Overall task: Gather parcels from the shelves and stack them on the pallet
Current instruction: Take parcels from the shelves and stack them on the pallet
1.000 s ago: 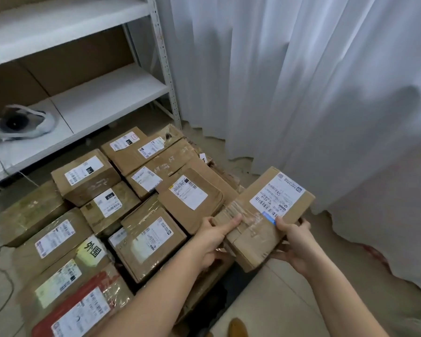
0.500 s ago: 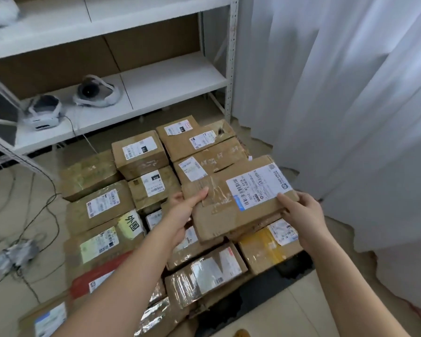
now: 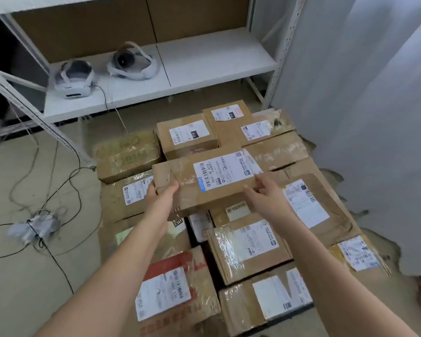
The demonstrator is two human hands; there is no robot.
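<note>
A white metal shelf unit (image 3: 204, 62), bare but for two headsets (image 3: 102, 71), stands behind a floor-level spread of taped cardboard parcels (image 3: 248, 249) laid edge to edge, the pallet beneath them hidden. Above the middle of that layer, a person carries a flat labelled parcel (image 3: 204, 183), the left hand (image 3: 162, 193) curled around its near-left corner and the right hand (image 3: 265, 195) pinching its near-right edge. The step appears to be placement, and the next move likely calls for lowering it level onto the boxes below before letting go.
</note>
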